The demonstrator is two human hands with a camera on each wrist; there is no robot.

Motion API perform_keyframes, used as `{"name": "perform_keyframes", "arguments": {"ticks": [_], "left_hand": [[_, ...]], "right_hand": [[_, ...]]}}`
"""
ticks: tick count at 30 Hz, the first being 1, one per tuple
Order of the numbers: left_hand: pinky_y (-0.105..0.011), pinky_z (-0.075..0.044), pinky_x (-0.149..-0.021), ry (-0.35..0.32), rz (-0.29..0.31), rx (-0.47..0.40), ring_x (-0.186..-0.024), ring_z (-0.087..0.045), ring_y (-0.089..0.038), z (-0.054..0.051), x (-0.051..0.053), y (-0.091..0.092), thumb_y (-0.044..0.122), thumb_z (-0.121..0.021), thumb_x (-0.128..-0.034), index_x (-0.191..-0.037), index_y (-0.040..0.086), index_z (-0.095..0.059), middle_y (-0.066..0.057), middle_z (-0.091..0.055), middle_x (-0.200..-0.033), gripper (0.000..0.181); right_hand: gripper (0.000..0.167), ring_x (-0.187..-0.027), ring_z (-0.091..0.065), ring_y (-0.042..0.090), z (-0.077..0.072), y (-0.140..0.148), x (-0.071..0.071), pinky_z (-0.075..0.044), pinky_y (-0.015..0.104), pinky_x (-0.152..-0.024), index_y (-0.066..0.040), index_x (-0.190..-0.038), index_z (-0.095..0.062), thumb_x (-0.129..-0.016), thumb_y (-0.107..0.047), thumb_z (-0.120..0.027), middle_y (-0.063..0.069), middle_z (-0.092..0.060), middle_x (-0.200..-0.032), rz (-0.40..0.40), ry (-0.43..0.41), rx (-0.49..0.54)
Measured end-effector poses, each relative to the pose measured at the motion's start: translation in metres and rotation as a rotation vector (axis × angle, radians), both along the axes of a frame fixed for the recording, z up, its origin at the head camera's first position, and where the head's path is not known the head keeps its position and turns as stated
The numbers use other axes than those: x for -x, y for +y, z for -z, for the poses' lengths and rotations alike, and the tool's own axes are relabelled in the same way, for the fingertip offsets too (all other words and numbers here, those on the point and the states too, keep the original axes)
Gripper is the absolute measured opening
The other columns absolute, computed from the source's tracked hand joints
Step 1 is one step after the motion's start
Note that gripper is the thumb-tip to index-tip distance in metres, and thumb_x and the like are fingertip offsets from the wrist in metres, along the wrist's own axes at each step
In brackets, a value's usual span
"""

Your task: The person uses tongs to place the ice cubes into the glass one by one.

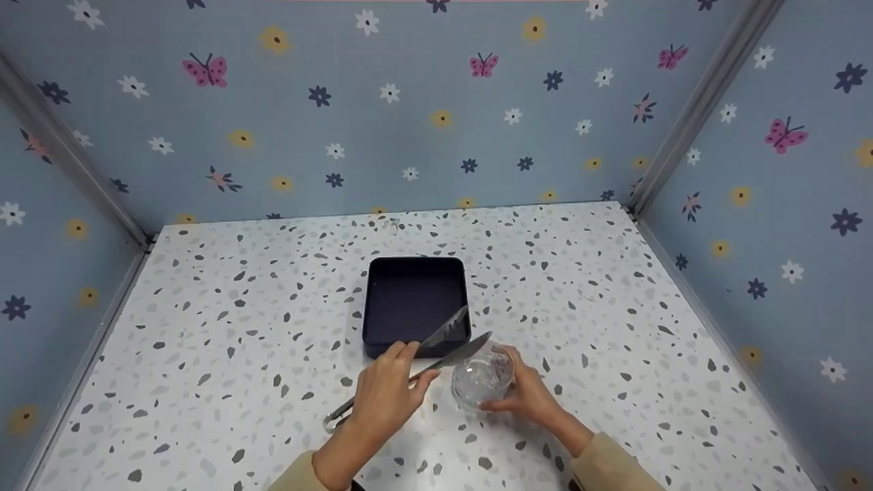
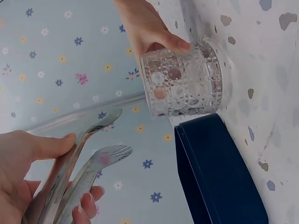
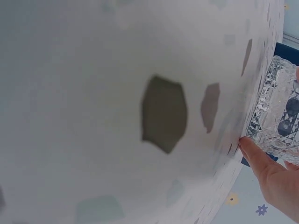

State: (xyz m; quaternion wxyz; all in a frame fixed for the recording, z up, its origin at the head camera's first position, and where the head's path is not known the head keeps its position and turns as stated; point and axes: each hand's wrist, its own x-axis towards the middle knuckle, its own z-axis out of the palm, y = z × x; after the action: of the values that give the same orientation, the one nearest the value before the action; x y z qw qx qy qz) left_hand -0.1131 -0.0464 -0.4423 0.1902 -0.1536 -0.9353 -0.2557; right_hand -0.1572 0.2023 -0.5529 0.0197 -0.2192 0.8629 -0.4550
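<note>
My left hand grips metal serving tongs, one end flat and one forked, with the tips spread apart. In the head view the tongs' tips reach over the near right corner of a dark blue square tray. A clear cut-glass tumbler stands just right of the tongs. My right hand holds this glass from its right side, thumb in front and fingers behind. In the right wrist view the glass is at the right edge, its base at or close to the tabletop.
The speckled white tabletop spreads out around the tray. A blue flowered panel closes the back, with more panels at the sides and grey metal strips at the corners.
</note>
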Motion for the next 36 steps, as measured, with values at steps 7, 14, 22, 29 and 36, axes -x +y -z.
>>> {"name": "perform_keyframes", "arguments": {"ticks": [7, 14, 22, 29, 36], "left_hand": [[-0.037, -0.047, -0.055, 0.022, -0.090, -0.082, -0.066, -0.059, -0.027, 0.008, 0.002, -0.012, 0.027, -0.074, -0.0700, -0.099, -0.002, -0.062, -0.010, -0.058, -0.085, 0.042], [-0.037, -0.047, -0.056, 0.056, -0.179, -0.166, -0.069, -0.060, -0.026, 0.023, 0.006, -0.027, 0.028, -0.075, -0.0689, -0.100, -0.002, -0.062, -0.011, -0.059, -0.085, 0.045], [-0.041, -0.047, -0.061, 0.091, -0.264, -0.268, -0.074, -0.060, -0.031, 0.041, 0.014, -0.047, 0.029, -0.074, -0.0699, -0.101, -0.004, -0.062, -0.014, -0.060, -0.086, 0.047], [-0.043, -0.047, -0.063, 0.094, -0.351, -0.349, -0.073, -0.059, -0.033, 0.050, 0.025, -0.064, 0.023, -0.075, -0.0705, -0.100, -0.010, -0.061, -0.019, -0.059, -0.082, 0.046], [-0.044, -0.046, -0.062, 0.069, -0.426, -0.393, -0.070, -0.059, -0.034, 0.058, 0.036, -0.073, 0.021, -0.074, -0.0711, -0.096, -0.009, -0.061, -0.019, -0.058, -0.077, 0.041]], "right_hand": [[0.093, -0.108, -0.050, 0.027, 0.001, 0.000, 0.001, -0.036, 0.044, -0.091, -0.007, -0.129, -0.032, -0.054, -0.029, -0.082, 0.012, -0.052, -0.119, 0.007, -0.017, 0.012], [0.091, -0.107, -0.050, 0.029, 0.004, 0.000, 0.001, -0.037, 0.045, -0.090, -0.009, -0.128, -0.034, -0.054, -0.030, -0.082, 0.013, -0.053, -0.118, 0.005, -0.026, 0.026], [0.091, -0.106, -0.051, 0.029, 0.000, -0.001, 0.001, -0.038, 0.045, -0.089, -0.006, -0.127, -0.034, -0.054, -0.030, -0.083, 0.013, -0.054, -0.117, 0.013, -0.012, -0.013], [0.090, -0.103, -0.053, 0.030, 0.000, -0.001, 0.000, -0.040, 0.046, -0.085, -0.006, -0.126, -0.034, -0.054, -0.031, -0.083, 0.015, -0.055, -0.114, 0.015, 0.023, -0.026], [0.091, -0.103, -0.052, 0.030, 0.001, -0.001, 0.001, -0.041, 0.045, -0.085, -0.007, -0.127, -0.034, -0.054, -0.029, -0.083, 0.015, -0.055, -0.114, 0.016, 0.017, -0.026]]}}
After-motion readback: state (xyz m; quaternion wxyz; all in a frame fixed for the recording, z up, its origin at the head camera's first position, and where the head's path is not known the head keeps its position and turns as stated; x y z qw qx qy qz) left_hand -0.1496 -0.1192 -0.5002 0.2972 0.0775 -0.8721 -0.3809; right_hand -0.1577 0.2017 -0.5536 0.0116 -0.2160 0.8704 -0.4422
